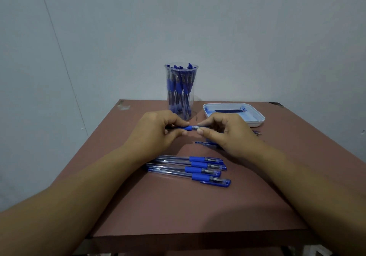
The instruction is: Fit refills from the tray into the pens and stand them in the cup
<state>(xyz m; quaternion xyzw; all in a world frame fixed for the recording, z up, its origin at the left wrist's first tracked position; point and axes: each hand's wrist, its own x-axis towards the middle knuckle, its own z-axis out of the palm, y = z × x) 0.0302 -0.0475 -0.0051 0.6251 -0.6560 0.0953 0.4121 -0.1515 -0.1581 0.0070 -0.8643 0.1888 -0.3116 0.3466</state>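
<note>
– Pen (189,128), where is it?
– Over the middle of the tabletop (178,212). The left hand (156,131) pinches its blue grip, the right hand (223,135) pinches the other end, fingers tight.
– What step is that?
– I think twisting the two parts together. I cannot tell if a refill is inside.
– And next?
– Maybe finish the twist, then slip it into the crowded cup (181,89) at the far edge. Four more pens (190,169) lie nearer the front edge.
</note>
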